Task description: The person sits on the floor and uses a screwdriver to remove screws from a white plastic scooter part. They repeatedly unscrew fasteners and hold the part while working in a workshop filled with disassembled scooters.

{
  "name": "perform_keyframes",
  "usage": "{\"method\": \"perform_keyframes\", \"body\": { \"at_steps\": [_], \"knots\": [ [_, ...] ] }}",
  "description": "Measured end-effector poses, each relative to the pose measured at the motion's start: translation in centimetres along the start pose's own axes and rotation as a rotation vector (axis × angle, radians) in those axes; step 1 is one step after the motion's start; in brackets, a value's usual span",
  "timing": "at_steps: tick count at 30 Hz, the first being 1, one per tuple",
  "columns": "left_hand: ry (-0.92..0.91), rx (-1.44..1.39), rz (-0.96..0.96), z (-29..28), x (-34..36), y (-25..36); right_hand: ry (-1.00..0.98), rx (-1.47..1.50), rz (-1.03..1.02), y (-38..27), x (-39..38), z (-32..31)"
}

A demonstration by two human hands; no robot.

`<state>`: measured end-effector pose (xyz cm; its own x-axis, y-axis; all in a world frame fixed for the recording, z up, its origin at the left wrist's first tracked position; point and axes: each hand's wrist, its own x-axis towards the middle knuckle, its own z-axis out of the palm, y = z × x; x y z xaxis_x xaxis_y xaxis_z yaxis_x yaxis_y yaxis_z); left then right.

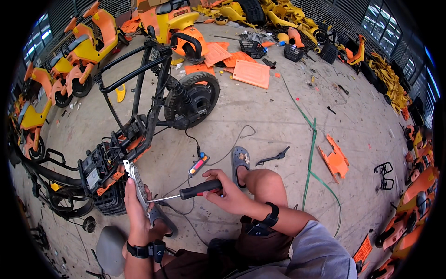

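My left hand [134,204] is wrapped round a silvery, rounded metal part [135,180] and holds it edge-up; what the part is I cannot make out. A pale tab sticks out at its top end. In my right hand [226,189] is a screwdriver [191,192] with a black and red handle. Its shaft points left, and the tip is at the lower edge of the metal part; whether it sits in a screw is hidden. Just beyond my left hand lies a stripped black scooter frame [153,100] with its wheel [197,100] and an open electrical box [95,174].
A cable with a small coloured device [199,164] lies on the concrete floor. My clog [240,160], a black lever [274,157], green strapping [310,158] and an orange panel [335,159] are to the right. Scooters [93,42] and yellow body parts [288,18] stand around.
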<state>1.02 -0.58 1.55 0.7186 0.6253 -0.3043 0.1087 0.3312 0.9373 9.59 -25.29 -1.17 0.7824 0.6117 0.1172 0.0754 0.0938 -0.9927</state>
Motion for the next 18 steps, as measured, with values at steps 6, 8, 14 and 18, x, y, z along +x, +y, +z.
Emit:
{"method": "perform_keyframes", "body": {
  "at_steps": [6, 8, 14, 18],
  "knots": [
    [-0.001, -0.008, -0.007, 0.1, -0.1, -0.2, 0.01, 0.01, 0.115, 0.0, 0.0, -0.4],
    [0.002, -0.006, 0.001, 0.2, -0.1, -0.1, 0.019, -0.023, 0.049, -0.1, 0.0, -0.2],
    [-0.008, -0.019, -0.018, 0.1, -0.1, 0.0, -0.013, -0.016, 0.2, -0.3, 0.2, -0.6],
    [-0.018, -0.042, -0.011, -0.2, 0.2, -0.1, 0.055, -0.068, -0.09, 0.4, 0.1, 0.1]
  ]
}}
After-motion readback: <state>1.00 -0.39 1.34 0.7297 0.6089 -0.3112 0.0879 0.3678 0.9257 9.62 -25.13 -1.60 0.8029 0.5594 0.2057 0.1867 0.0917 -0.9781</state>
